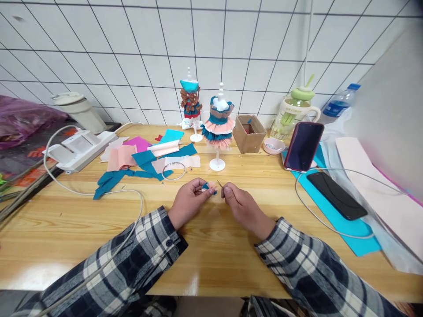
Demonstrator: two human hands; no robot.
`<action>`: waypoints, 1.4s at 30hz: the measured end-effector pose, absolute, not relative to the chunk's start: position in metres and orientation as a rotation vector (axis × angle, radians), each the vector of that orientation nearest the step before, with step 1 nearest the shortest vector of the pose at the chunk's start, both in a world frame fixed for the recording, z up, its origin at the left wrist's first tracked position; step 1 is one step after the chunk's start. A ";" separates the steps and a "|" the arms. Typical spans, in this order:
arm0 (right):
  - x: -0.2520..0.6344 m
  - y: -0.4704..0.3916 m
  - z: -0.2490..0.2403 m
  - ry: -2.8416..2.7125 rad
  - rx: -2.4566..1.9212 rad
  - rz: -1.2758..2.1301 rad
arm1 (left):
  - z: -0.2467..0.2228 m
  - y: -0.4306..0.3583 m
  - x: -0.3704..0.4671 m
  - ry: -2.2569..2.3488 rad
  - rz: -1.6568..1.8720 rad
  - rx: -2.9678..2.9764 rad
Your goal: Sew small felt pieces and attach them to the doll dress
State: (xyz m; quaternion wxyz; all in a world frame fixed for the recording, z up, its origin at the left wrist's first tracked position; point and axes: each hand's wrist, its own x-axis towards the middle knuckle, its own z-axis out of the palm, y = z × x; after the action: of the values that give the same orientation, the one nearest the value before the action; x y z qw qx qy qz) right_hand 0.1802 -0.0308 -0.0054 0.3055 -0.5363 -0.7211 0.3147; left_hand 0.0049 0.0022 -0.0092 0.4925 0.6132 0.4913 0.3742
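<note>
My left hand (189, 200) pinches a small bunch of peach and teal crepe paper (210, 187) above the table. Close by on the right, my right hand (243, 204) is closed on a thin pointed object (219, 183), its tip angled toward the paper; most of it is hidden in the fingers. Behind the hands stands a small white dress form (220, 103) on a round base, dressed in ruffled teal and peach crepe paper (218, 128). A second dress form (189, 83) farther back wears a turquoise, brown and red outfit.
Teal, peach and pink crepe paper scraps (145, 159) and a ring (174, 171) lie left. A power strip (82, 149) trails a cable across my left sleeve. A cardboard box (250, 134), pink bowl (274, 145), upright phone (303, 145), flat black phone (337, 195) and bottles stand or lie right.
</note>
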 end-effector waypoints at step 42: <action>0.177 -0.031 -0.007 -1.812 -1.358 0.945 | -0.005 0.001 0.007 1.130 0.902 1.422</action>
State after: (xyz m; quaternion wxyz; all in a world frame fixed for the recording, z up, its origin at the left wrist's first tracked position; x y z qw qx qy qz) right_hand 0.1768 -0.0309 -0.0070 0.3373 -0.5209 -0.6952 0.3627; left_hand 0.0070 0.0008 -0.0053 0.5283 0.5954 0.4730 0.3778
